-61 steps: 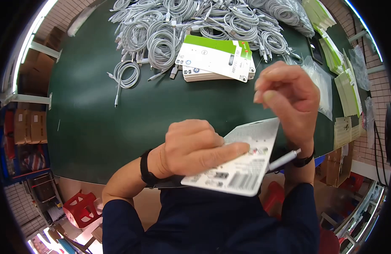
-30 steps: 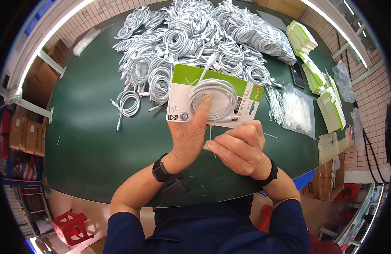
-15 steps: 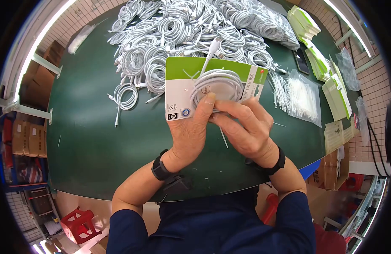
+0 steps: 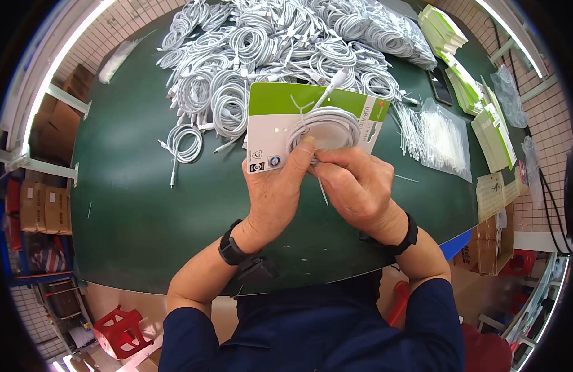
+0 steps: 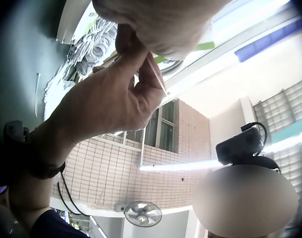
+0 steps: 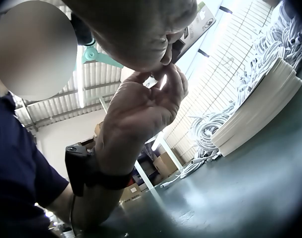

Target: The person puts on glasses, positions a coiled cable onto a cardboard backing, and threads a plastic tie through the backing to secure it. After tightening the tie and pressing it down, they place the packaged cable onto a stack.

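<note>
Both hands are busy: my left hand (image 4: 273, 195) grips the green-and-white card (image 4: 271, 124), thumb on its coiled cable (image 4: 341, 118), and my right hand (image 4: 361, 189) pinches at a white tie (image 4: 324, 193) there, fingers hiding the coil's lower edge from me. From the card, I see a clear bag (image 4: 465, 162) of white ties (image 4: 440, 133) at three o'clock, bagged cables (image 4: 401, 42) at one and a cable pile (image 4: 252, 40) toward eleven.

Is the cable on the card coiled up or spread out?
Coiled: the cable runs in round, overlapping loops against the card, with one plug sticking out past the loops.
</note>
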